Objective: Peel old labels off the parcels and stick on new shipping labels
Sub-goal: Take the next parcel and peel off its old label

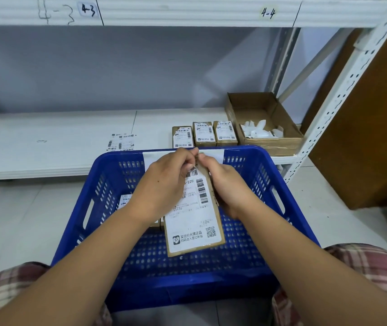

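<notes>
A flat brown cardboard parcel [212,184] with a white shipping label [193,222] on its face is held tilted over the blue plastic basket [288,208]. My right hand [230,187] grips the parcel's right edge near the top. My left hand [164,184] lies over the label's upper left, its fingertips pinching at the label's top corner. Another labelled parcel [125,201] lies in the basket, mostly hidden behind my left forearm. Three small labelled parcels [204,134] stand in a row on the white shelf [46,147].
A sheet of loose labels [120,142] lies on the shelf to the left of the three parcels. An open cardboard box [279,114] with crumpled white paper strips sits at the shelf's right end. A white perforated rack post [342,97] and a brown board [375,114] stand at the right.
</notes>
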Motion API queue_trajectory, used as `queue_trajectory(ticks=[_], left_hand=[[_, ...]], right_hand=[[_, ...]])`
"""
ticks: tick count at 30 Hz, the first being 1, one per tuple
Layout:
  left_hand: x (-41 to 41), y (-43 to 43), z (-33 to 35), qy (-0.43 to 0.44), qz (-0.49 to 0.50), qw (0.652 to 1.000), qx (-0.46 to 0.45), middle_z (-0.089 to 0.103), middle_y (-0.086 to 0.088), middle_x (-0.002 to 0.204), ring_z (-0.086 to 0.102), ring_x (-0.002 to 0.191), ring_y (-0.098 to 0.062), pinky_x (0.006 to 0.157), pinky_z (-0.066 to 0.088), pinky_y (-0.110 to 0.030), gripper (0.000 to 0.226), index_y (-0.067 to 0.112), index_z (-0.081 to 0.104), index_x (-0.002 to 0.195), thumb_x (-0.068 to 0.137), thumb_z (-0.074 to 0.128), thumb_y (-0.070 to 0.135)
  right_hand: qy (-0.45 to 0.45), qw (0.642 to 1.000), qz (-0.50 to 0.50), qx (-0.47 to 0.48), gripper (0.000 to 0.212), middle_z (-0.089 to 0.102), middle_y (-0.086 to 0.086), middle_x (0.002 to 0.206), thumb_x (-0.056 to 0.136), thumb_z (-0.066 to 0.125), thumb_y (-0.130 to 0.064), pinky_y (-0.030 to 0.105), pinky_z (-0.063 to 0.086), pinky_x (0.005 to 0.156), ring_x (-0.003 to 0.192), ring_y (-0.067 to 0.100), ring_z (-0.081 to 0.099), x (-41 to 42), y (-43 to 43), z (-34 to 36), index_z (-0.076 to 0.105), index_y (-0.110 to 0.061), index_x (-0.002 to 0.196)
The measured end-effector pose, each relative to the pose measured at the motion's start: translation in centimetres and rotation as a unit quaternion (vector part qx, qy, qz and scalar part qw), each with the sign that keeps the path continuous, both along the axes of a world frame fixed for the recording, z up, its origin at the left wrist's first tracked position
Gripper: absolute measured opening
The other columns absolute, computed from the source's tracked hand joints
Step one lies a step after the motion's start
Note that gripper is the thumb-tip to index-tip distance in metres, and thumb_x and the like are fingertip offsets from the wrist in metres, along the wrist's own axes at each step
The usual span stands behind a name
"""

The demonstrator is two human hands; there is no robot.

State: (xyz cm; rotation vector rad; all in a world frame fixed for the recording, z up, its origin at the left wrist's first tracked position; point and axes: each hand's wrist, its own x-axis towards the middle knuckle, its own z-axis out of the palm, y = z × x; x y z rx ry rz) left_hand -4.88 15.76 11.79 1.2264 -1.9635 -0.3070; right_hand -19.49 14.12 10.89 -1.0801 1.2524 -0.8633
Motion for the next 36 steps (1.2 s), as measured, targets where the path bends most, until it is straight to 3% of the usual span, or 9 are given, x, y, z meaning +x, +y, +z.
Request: queue_trajectory(ticks=[4,7,10,18,23,25,28,32,36], left_hand=[[-0.1,0.0,-0.1,0.016,-0.030,0.999,0.012,0.052,0.007,0.129,0.049,0.115,-0.001,0.079,0.033,0.003,0.015,0.017,0.043,0.089,0.099,0.041,0.006],[-0.3,-0.2,-0.2,0.040,-0.044,0.997,-0.055,0.046,0.005,0.127,0.042,0.112,0.010,0.087,0.030,0.001,0.016,0.018,0.045,0.089,0.098,0.040,0.005],[-0.3,-0.3,-0.6,0.067,-0.023,0.991,-0.117,0.044,-0.002,0.119,0.038,0.111,0.016,0.090,0.032,-0.003,0.012,0.007,0.050,0.091,0.094,0.038,0.008],[-0.3,0.1,-0.5,0.094,-0.013,0.993,-0.077,0.047,0.002,0.106,0.044,0.095,0.012,0.081,0.033,-0.003,0.015,0.016,0.051,0.087,0.093,0.044,0.028],[-0.7,0.2,-0.4,0.083,0.068,0.994,-0.033,0.041,0.018,0.092,0.042,0.088,-0.007,0.079,0.035,-0.013,0.027,0.024,0.048,0.086,0.082,0.051,0.051],[-1.1,0.4,-0.3,0.122,0.078,0.989,0.016,0.048,0.011,0.082,0.044,0.073,-0.005,0.066,0.037,-0.011,0.029,0.020,0.046,0.086,0.083,0.060,0.045],[-1.5,0.5,-0.2,0.117,0.078,0.988,0.057,0.045,0.006,0.066,0.043,0.059,-0.004,0.054,0.036,-0.014,0.027,0.017,0.040,0.089,0.087,0.066,0.025],[-1.5,0.5,-0.2,0.061,0.016,0.997,0.041,0.039,0.012,0.065,0.043,0.061,0.004,0.055,0.033,-0.010,0.022,0.014,0.038,0.090,0.090,0.060,0.010],[-1.5,0.4,-0.4,0.034,-0.005,0.998,0.055,0.042,0.016,0.070,0.045,0.066,0.010,0.059,0.033,-0.009,0.019,0.016,0.040,0.093,0.091,0.058,0.009]], right_hand=[[0.019,1.000,-0.005,-0.017,0.048,0.076,0.009,0.088,0.092,0.054,-0.052,0.042,0.054,0.088,0.090,0.028,0.072,-0.4,0.0,0.4,0.074,-0.009,0.096],[0.023,0.999,-0.009,-0.045,0.043,0.076,0.007,0.082,0.093,0.054,-0.049,0.036,0.052,0.077,0.082,0.023,0.072,-0.6,-0.3,0.7,0.074,-0.012,0.089],[0.026,0.998,-0.018,-0.053,0.043,0.076,0.006,0.084,0.092,0.055,-0.052,0.040,0.054,0.084,0.086,0.025,0.072,-0.6,-0.5,0.9,0.074,-0.014,0.088],[-0.009,1.000,-0.016,0.004,0.041,0.076,0.006,0.086,0.092,0.055,-0.051,0.043,0.054,0.089,0.089,0.027,0.072,-0.7,-0.4,0.3,0.072,-0.014,0.094],[-0.038,0.997,-0.056,-0.035,0.038,0.067,0.002,0.110,0.092,0.057,-0.046,0.050,0.052,0.095,0.101,0.024,0.066,-0.6,-0.5,0.6,0.052,-0.033,0.127],[-0.029,0.997,-0.038,-0.060,0.037,0.063,0.000,0.112,0.095,0.055,-0.038,0.049,0.056,0.090,0.101,0.021,0.065,-0.5,-0.2,0.8,0.044,-0.041,0.131],[-0.025,0.997,-0.018,-0.068,0.027,0.064,0.002,0.106,0.095,0.057,-0.034,0.046,0.060,0.081,0.094,0.019,0.066,-0.2,0.2,0.9,0.052,-0.031,0.122],[-0.025,0.998,-0.036,-0.050,0.034,0.067,0.005,0.083,0.088,0.068,-0.039,0.042,0.058,0.072,0.072,0.017,0.067,-0.2,0.1,0.7,0.055,-0.019,0.112],[-0.008,0.997,-0.067,-0.040,0.032,0.064,0.007,0.085,0.083,0.074,-0.030,0.037,0.052,0.065,0.071,0.019,0.062,-0.6,-0.4,0.6,0.051,-0.017,0.100]])
